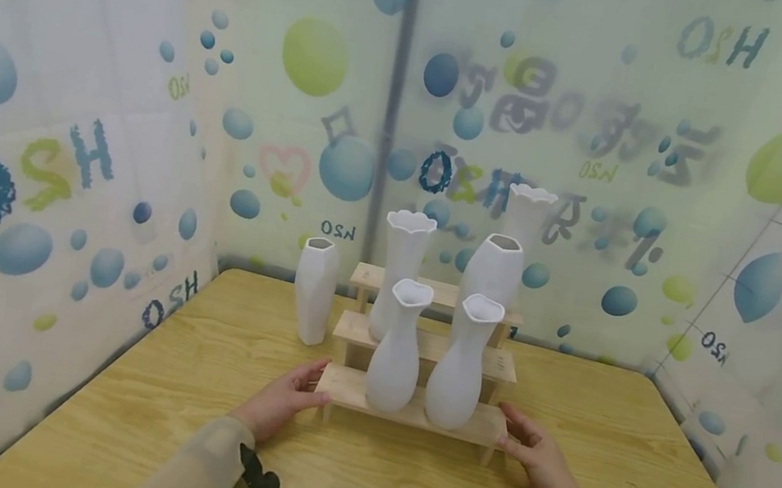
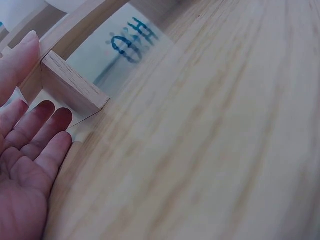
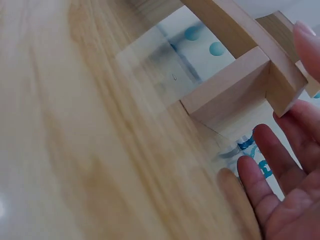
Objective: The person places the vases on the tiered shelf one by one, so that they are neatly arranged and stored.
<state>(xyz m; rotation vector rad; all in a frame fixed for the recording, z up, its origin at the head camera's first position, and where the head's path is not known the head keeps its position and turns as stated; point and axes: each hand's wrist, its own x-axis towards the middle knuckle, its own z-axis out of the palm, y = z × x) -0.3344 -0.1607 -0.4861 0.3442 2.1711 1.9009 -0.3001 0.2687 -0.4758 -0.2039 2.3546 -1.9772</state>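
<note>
A three-step wooden stand (image 1: 420, 352) stands on the table with white vases on it. My left hand (image 1: 280, 398) is at the left end of its lowest shelf, thumb at the front corner, with the fingers (image 2: 55, 150) fairly straight below the board. At the right end, my right hand (image 1: 541, 460) touches the shelf; its fingers (image 3: 270, 155) are spread and loosely bent. Two narrow-necked vases (image 1: 394, 367) (image 1: 455, 384) stand on the lowest shelf. Behind them are a fluted vase (image 1: 404, 254) and a faceted vase (image 1: 491, 272), whose base is hidden.
Another faceted vase (image 1: 313, 296) stands on the wooden table (image 1: 209, 343), left of the stand. A taller fluted vase (image 1: 528, 214) rises at the back right, its lower part hidden. Patterned curtains (image 1: 301, 138) enclose the table's back and sides.
</note>
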